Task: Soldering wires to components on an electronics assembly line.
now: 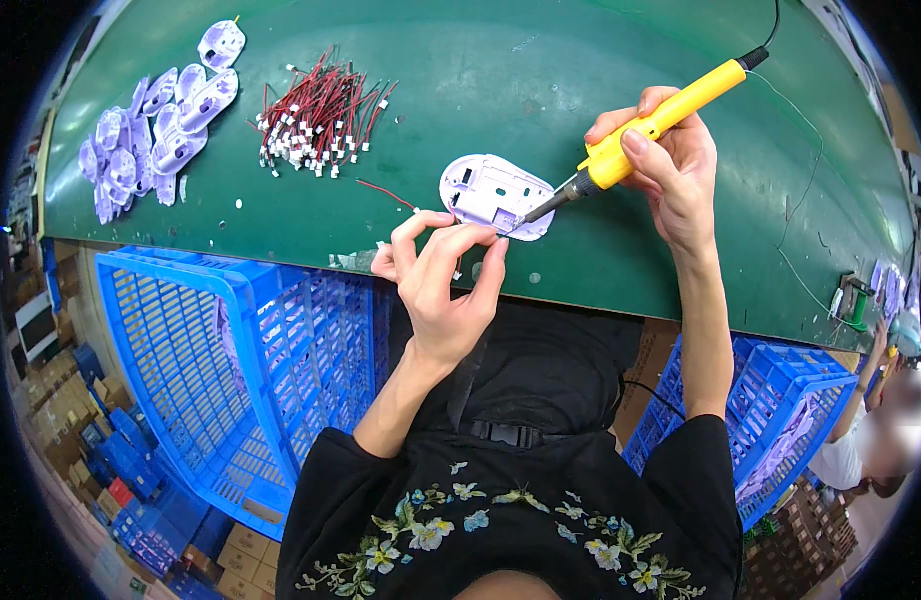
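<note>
A pale lilac plastic shell (pixel 498 185), oval with cut-outs, lies on the green bench near its front edge. My right hand (pixel 670 160) grips a yellow soldering iron (pixel 670 108); its dark tip reaches down to the shell's lower edge. Beside that tip, my left hand (pixel 445 285) is closed, thumb and forefinger pinched together at the shell's near edge. Whatever sits in the pinch is too small to make out. A thin red wire (pixel 385 192) runs across the bench to the left fingers, where its end is hidden.
Red-and-black wires with white connectors (pixel 320 120) lie heaped behind my left hand. More lilac shells (pixel 170 130) are piled at far left. Blue crates (pixel 245 300) stand below the bench on both sides. A solder spool (pixel 852 297) sits right, near another person (pixel 865 440).
</note>
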Tool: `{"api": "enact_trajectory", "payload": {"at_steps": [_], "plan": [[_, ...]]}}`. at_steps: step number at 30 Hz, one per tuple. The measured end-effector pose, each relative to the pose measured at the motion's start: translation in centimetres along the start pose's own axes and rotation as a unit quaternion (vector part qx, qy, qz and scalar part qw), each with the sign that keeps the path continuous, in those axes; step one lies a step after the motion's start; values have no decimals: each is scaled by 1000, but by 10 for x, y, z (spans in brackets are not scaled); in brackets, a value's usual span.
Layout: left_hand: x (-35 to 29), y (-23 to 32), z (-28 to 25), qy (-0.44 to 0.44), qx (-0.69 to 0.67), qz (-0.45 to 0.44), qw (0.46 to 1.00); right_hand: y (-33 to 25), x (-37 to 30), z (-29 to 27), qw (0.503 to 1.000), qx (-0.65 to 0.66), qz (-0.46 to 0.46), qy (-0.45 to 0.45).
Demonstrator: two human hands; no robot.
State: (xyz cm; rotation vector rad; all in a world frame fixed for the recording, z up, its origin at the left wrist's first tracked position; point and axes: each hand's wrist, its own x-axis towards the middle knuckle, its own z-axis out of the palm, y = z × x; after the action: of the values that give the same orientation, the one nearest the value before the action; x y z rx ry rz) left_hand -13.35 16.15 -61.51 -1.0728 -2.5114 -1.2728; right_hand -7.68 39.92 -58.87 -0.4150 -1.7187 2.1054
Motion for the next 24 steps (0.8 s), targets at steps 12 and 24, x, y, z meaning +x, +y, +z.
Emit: {"api": "enact_trajectory", "payload": {"at_steps": [12, 24], "plan": [[1, 0, 0, 1, 2, 1, 1000, -1, 0, -2, 1000, -5, 5, -9], [0, -1, 1, 0, 4, 1, 1000, 1, 0, -4, 999, 22, -28, -3]]}}
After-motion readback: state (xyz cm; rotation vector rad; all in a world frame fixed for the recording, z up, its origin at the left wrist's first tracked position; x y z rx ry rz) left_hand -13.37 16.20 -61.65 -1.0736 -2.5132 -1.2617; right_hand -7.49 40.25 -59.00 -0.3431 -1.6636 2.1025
